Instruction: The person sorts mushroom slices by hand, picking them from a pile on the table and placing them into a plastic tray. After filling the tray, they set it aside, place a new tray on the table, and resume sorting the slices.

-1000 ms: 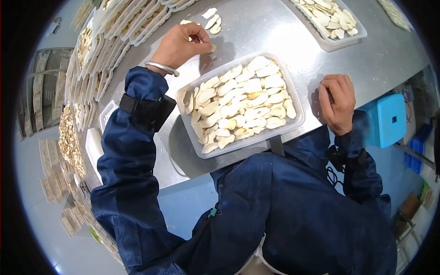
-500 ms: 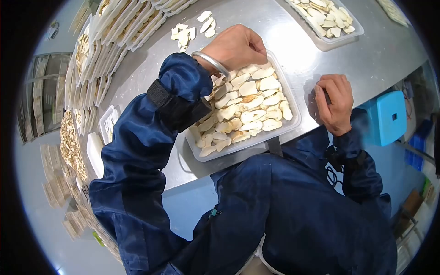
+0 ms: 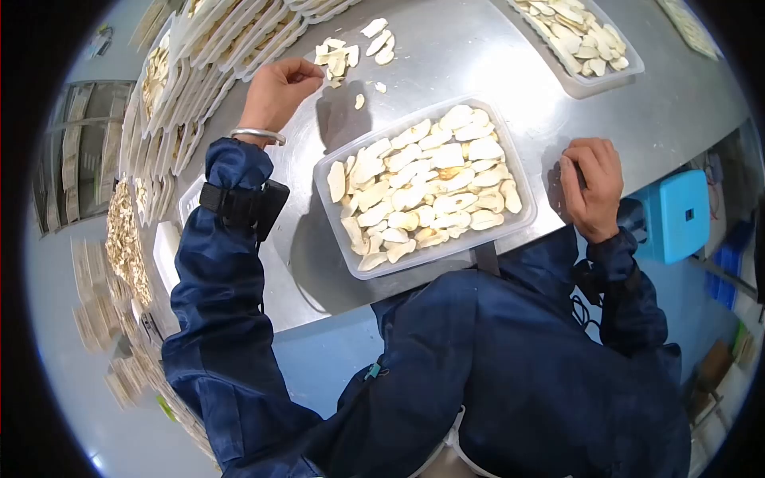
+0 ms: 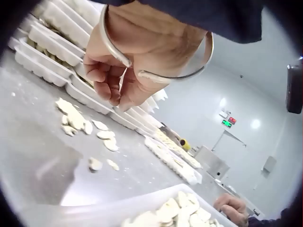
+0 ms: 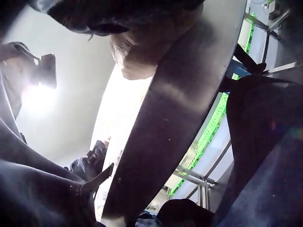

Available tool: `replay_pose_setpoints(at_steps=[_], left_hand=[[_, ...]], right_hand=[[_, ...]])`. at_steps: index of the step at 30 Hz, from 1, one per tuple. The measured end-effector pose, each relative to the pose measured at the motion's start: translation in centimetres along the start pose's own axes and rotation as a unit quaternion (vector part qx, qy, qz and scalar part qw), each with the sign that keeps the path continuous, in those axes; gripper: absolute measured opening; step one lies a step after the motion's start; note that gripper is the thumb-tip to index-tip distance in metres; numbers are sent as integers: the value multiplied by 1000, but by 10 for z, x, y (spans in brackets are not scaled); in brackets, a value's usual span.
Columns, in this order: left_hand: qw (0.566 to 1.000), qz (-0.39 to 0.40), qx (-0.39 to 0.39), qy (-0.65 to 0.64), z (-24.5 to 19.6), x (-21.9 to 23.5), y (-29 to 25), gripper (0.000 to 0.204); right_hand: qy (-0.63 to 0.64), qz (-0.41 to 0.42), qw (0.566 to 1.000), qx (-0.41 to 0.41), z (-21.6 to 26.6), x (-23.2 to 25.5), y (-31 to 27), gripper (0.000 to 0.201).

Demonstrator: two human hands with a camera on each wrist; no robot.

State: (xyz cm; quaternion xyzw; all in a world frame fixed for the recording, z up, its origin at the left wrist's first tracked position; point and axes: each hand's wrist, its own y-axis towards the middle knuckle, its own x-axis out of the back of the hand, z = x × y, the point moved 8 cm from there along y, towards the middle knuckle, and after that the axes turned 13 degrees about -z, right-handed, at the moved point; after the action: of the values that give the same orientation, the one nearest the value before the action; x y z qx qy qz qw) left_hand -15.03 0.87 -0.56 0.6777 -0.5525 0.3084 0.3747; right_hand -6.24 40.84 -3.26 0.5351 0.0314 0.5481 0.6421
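In the head view my left hand (image 3: 275, 97), with a silver bangle at its wrist, hovers beside a small heap of pale slices (image 3: 337, 57) on the metal table. Its fingers are loosely bent and no slice shows between them; in the left wrist view the thumb and fingertips (image 4: 124, 105) hang close together. Two small loose pieces (image 3: 360, 101) lie between this hand and a clear plastic tray (image 3: 522, 231) covered with overlapping pale, brown-edged slices (image 3: 430, 191). Right of the tray, my right hand (image 3: 592, 187) rests on the table, fingers loosely curled and holding nothing visible.
Stacked white trays (image 3: 187, 103) of slices rise at the left, behind the left forearm. Another filled tray (image 3: 578, 40) stands at the far right of the table. A blue stool-like box (image 3: 677, 215) is beyond the table's right edge.
One second ago the left hand pinched a slice just left of the tray, then swung over the tray's far side. Now it is back leftward by the heap; the right hand stayed put.
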Motion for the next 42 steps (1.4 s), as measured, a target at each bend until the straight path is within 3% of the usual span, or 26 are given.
replay_pose_setpoints(at_steps=[2,3,5,12,16,19,24,27,28,35,42], left_hand=[[998,28,35,-45,12,-7,-8,12],[999,37,-9,-30,8,-11,-13,11],[997,50,-13,-60,-2,-22,-20,16],[992,-66,-105,-8,-36,-27,21,22],[985,-62,-144,77,-53,-50,52,28],[977,-59,-144,143,-46,-67,68,27],[991,-26,-93,98,-37,-67,73,25],[998,-9,-58,26,-41,-51,61,28],[991,-19,-122,53,-55,-39,50,27],[983,142,-119,-4,-81,-15,-40,16],[984,85,-153,39,-101,-31,-65,14]], right_hand=[[1,2,1000,1,-1,0,0,5],[2,3,1000,1,0,-1,1,5],[0,5,1000,-1,0,-2,1,5],[-9,9,1000,-6,-1,-3,1,6],[-7,6,1000,-4,1,-2,2,7],[-7,3,1000,-2,0,-2,3,7],[-13,4,1000,-3,1,-2,2,7],[-10,-3,1000,-2,0,-2,1,7],[-8,-1,1000,-5,-1,-2,0,6],[-2,7,1000,-1,-1,-3,0,4],[-8,11,1000,6,-2,-3,-1,5]])
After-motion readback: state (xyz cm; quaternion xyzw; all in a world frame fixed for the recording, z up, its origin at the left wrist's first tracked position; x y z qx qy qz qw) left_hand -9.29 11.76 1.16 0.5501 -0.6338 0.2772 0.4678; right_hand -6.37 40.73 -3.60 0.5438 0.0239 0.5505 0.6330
